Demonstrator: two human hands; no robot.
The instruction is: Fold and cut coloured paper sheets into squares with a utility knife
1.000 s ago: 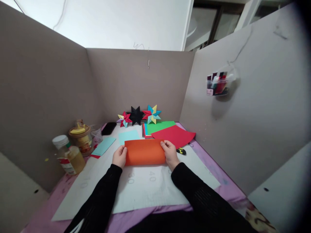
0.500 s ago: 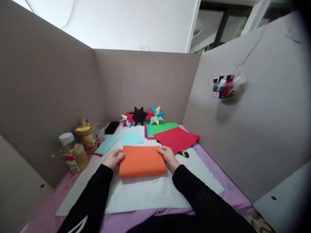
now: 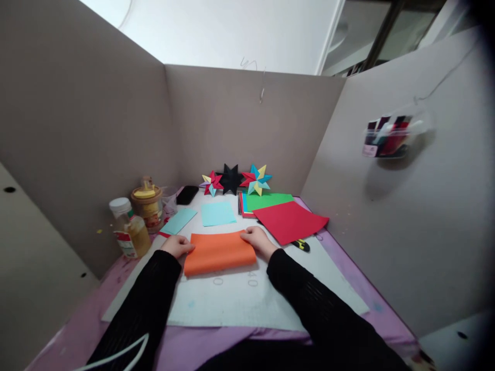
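An orange sheet of paper (image 3: 220, 252) is bent over on itself, its rounded fold on the side toward me. My left hand (image 3: 178, 246) pinches its left side near the far corner. At the far right corner, my right hand (image 3: 258, 241) grips the paper between thumb and fingers. Beneath lies a white board (image 3: 232, 309) with faint printed numbers. Just beyond the orange paper are light blue paper squares (image 3: 218, 213). A red sheet (image 3: 292, 221) lies to the right of my right hand, partly over a yellow and black cutter (image 3: 301, 245).
Folded paper stars (image 3: 231, 179) stand along the back partition. A green sheet (image 3: 270, 201) tops a paper stack. On the left are a glue bottle (image 3: 131, 232), a lidded jar (image 3: 147, 206), a clear cup (image 3: 169, 201) and a black phone (image 3: 187, 195). A plastic container (image 3: 390, 136) hangs at right.
The orange paper has tilted, its right side now higher and its near fold drawn slightly farther away. Both hands still hold it. My view has turned a little to the left.
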